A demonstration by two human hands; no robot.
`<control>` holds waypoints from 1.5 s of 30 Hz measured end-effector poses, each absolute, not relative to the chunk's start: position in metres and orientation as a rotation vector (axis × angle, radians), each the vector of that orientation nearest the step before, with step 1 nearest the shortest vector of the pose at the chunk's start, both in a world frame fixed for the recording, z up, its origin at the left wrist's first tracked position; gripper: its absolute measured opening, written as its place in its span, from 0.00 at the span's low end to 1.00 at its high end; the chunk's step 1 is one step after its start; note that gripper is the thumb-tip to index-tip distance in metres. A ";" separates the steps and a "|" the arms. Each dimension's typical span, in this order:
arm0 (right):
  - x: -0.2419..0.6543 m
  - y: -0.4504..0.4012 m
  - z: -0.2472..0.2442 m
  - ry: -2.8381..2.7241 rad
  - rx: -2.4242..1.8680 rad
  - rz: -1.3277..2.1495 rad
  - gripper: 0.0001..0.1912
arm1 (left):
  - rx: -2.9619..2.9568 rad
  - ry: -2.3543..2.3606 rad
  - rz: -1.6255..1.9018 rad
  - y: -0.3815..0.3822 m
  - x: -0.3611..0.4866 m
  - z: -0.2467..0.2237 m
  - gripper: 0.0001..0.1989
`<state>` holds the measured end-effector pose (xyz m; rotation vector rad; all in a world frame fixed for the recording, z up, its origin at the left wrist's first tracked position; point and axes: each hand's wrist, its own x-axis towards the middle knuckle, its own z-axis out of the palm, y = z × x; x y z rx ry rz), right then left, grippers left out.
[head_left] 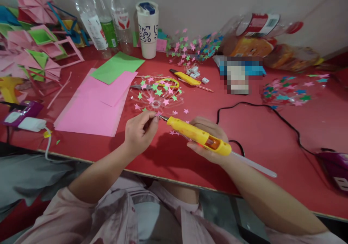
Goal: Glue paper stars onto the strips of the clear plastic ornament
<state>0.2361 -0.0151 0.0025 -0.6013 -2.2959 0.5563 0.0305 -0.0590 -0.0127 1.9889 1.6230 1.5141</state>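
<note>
My right hand [212, 128] is wrapped round a yellow hot glue gun [187, 128], with a clear glue stick [255, 164] poking out of its back end. The metal nozzle points left, at the fingertips of my left hand [141, 131]. Thumb and forefinger there are pinched on a small pink paper star [158, 114], mostly hidden by the fingers. Just beyond my hands sits a clear plastic bottle base [156, 104], cut into strips and dotted with pink and green stars. Loose pink stars [186, 111] lie on the red table near the gun.
Pink sheets [89, 110] and a green sheet [118, 68] lie left. Scissors [141, 87] and a yellow cutter [187, 78] are behind the bottle base. A black cord [252, 103] crosses the right side. Bottles [94, 30] and a white cup [148, 33] stand along the wall.
</note>
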 end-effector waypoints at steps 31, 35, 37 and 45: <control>0.235 -0.014 -0.003 -2.316 -0.613 0.557 0.16 | 1.995 1.571 1.534 -0.058 0.030 -0.012 0.07; 0.236 -0.013 -0.004 -2.305 -0.596 0.555 0.16 | 2.019 1.560 1.565 -0.057 0.030 -0.013 0.07; 0.236 -0.013 -0.004 -2.307 -0.584 0.554 0.16 | 2.028 1.557 1.568 -0.057 0.030 -0.013 0.06; 0.236 -0.014 -0.004 -2.300 -0.546 0.522 0.15 | 2.176 1.581 1.596 -0.056 0.029 -0.014 0.06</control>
